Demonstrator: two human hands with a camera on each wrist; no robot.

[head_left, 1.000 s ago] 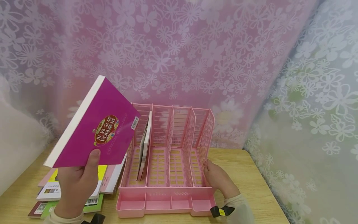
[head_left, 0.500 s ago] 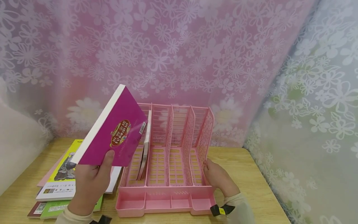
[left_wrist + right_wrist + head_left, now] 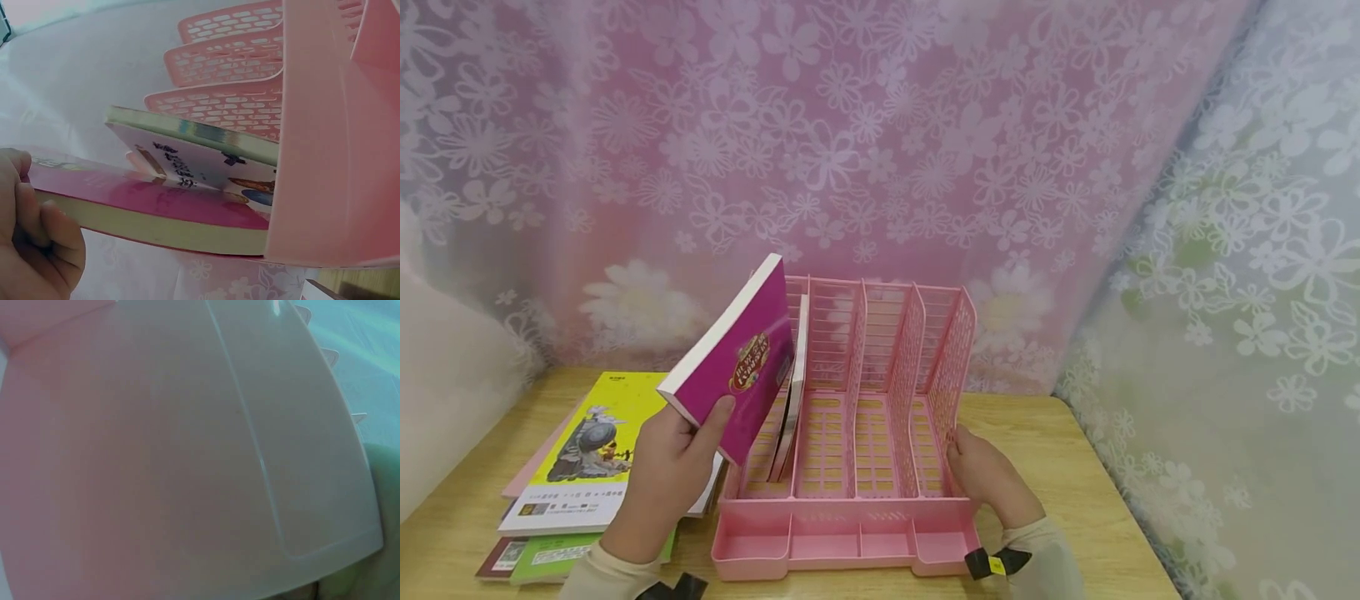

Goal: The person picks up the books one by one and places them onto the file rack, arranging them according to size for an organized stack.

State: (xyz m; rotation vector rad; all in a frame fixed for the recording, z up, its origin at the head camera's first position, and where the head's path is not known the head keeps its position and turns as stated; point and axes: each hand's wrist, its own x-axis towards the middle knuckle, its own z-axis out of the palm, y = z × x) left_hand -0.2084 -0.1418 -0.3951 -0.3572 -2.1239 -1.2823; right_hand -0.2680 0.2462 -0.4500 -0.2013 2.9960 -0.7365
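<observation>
In the head view my left hand (image 3: 666, 467) grips a thick magenta book (image 3: 745, 367) by its lower left side, thumb on the cover. The book tilts over the leftmost compartment of a pink desktop file rack (image 3: 827, 510). In the left wrist view the magenta book (image 3: 150, 219) reaches into that compartment, beside a thinner book (image 3: 187, 134) standing there. Against the divider, the same thinner book (image 3: 795, 375) leans upright in the head view. My right hand (image 3: 988, 475) holds the rack's right side wall near its front; some of its fingers are hidden.
A loose pile of books lies left of the rack, with a yellow-covered book (image 3: 595, 450) on top and a green one (image 3: 553, 558) below. The wooden table (image 3: 1060, 483) meets flowered curtains behind and at the right. Small trays (image 3: 887, 547) line the rack's front.
My left hand has moved right and the magenta book has come down, turning more edge-on, toward the leftmost compartment. The yellow book is now more exposed. My right hand stays on the rack.
</observation>
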